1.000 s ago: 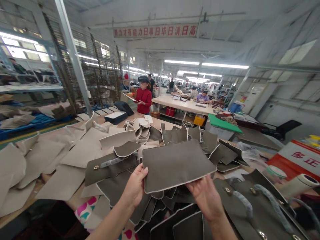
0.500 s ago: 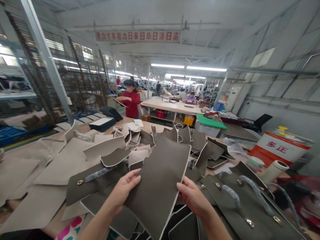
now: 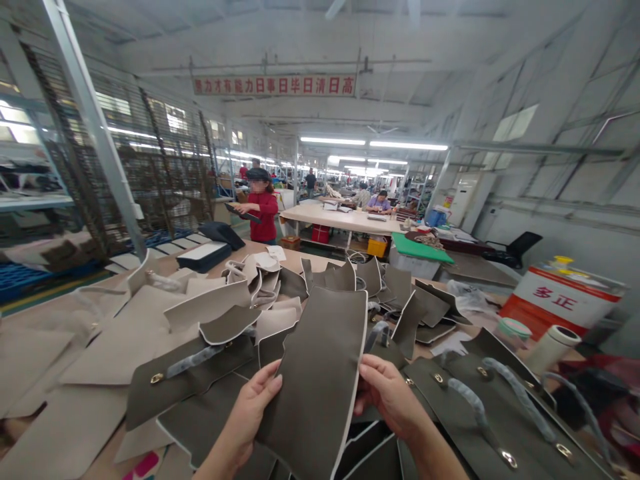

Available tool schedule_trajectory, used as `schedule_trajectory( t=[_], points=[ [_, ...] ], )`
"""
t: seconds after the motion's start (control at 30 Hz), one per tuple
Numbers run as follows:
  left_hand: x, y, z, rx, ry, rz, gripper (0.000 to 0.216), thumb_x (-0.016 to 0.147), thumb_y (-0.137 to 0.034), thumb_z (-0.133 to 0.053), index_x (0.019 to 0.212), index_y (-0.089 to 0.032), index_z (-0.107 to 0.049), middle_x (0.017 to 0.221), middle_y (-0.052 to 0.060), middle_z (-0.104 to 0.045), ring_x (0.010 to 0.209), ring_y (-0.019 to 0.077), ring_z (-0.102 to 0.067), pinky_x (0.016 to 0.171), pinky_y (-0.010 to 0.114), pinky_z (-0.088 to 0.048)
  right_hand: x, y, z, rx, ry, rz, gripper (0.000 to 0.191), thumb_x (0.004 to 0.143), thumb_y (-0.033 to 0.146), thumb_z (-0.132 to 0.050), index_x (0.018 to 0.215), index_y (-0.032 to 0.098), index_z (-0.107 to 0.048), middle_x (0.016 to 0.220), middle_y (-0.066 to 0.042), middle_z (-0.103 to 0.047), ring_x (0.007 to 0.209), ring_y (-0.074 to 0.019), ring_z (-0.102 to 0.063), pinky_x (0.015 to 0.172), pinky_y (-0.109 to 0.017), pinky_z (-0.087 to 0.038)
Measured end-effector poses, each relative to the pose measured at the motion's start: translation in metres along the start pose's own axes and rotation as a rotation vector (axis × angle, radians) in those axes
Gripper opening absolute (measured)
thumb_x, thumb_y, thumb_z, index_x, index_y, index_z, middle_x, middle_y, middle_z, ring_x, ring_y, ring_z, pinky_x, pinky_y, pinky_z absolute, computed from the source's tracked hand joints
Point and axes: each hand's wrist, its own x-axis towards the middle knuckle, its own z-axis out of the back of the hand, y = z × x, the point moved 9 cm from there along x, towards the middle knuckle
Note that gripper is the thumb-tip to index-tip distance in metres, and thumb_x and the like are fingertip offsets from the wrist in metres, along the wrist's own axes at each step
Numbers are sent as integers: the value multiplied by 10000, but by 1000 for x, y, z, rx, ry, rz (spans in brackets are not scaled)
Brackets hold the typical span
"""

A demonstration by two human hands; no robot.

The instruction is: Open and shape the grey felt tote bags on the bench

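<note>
A dark olive leather-like panel [image 3: 315, 373] with pale edges is held up in front of me, tilted, its lower end nearest my body. My left hand [image 3: 257, 397] pinches its left edge between thumb and fingers. On the opposite edge, my right hand [image 3: 385, 390] grips it the same way. Beneath lie more dark panels, partly hidden by the held one. To the left rests a dark panel with a wrapped handle [image 3: 193, 360] and a gold-coloured fitting. At the right, several dark panels [image 3: 450, 413] carry plastic-wrapped handles and metal fittings.
Beige panels [image 3: 115, 340] cover the table's left side. Dark curved pieces [image 3: 345, 273] pile up ahead. At right stand a cream flask [image 3: 553, 350] and an orange-and-white container [image 3: 560, 300]. A person in red [image 3: 263, 210] stands beyond the table holding a dark flat piece.
The held panel has turned slightly more upright, its top shifting left and down in view. Both hands keep their grip. The person in red has tilted the flat piece differently.
</note>
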Motion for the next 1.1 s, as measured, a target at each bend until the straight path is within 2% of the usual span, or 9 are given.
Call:
schedule_trajectory(
  t=[0.13, 0.27, 0.33, 0.4, 0.5, 0.57, 0.8, 0.97, 1.1],
  points=[
    [5, -11, 12, 204, -31, -154, 503, 655, -425, -634, 1086, -179, -551, 1013, 79, -647, 920, 258, -597, 786, 366, -483, 6, 1, 9, -259, -74, -21, 212, 776, 341, -507, 762, 133, -546, 618, 3, -553, 560, -128, -560, 453, -220, -465],
    [2, -41, 15, 656, -164, -447, 440, 687, -436, -569, 1049, -186, -569, 1106, 90, -590, 999, 256, -547, 844, 376, -442, 13, 5, 8, -470, -139, 21, 196, 775, 326, -454, 689, 155, -495, 575, 29, -513, 501, -111, -521, 458, -224, -449],
    [-11, -64, 1, 893, -296, -650, 391, 719, -428, -532, 1020, -179, -565, 1116, 99, -563, 1026, 251, -513, 880, 389, -396, 18, 6, 0, -531, -142, 43, 185, 780, 314, -426, 687, 164, -483, 567, 32, -504, 493, -110, -510, 466, -225, -442],
    [-20, -74, -26, 1077, -288, -729, 307, 767, -438, -478, 886, -172, -576, 973, 87, -597, 938, 226, -531, 826, 355, -401, 22, 2, -13, -589, -112, 49, 176, 782, 302, -414, 678, 173, -472, 562, 35, -492, 491, -108, -501, 466, -217, -428],
    [-13, -61, -63, 1224, -86, -544, 380, 808, -507, -392, 653, -179, -502, 642, 15, -557, 617, 153, -517, 570, 257, -381, 25, -5, -30, -700, -65, 66, 168, 780, 270, -403, 643, 184, -450, 527, 49, -445, 465, -97, -466, 431, -192, -385],
    [-9, -54, -71, 1262, -71, -445, 430, 804, -554, -358, 614, -181, -458, 569, -9, -512, 540, 133, -468, 504, 240, -319, 25, -8, -36, -782, -44, 86, 152, 775, 226, -383, 659, 183, -471, 527, 50, -443, 464, -92, -459, 427, -183, -367],
    [-4, -45, -73, 1204, 72, -394, 339, 826, -448, -372, 633, -178, -442, 585, -27, -495, 568, 116, -472, 513, 213, -304, 27, -21, -32, -813, 14, 20, 173, 777, 230, -375, 634, 175, -454, 496, 53, -446, 425, -89, -471, 399, -175, -358],
    [-2, -27, -74, 956, 253, -184, 278, 795, -416, -383, 643, -184, -396, 533, -50, -447, 433, 95, -467, 396, 182, -317, 25, -30, -36, -743, 55, -49, 171, 757, 249, -398, 621, 170, -464, 487, 50, -464, 413, -88, -479, 386, -173, -371],
    [0, -25, -70, 790, 210, -165, 240, 775, -374, -391, 624, -191, -355, 481, -58, -426, 382, 90, -450, 344, 168, -313, 29, -25, -28, -726, 72, -111, 123, 716, 232, -405, 613, 180, -447, 452, 61, -455, 380, -86, -464, 362, -173, -359]
  ],
)
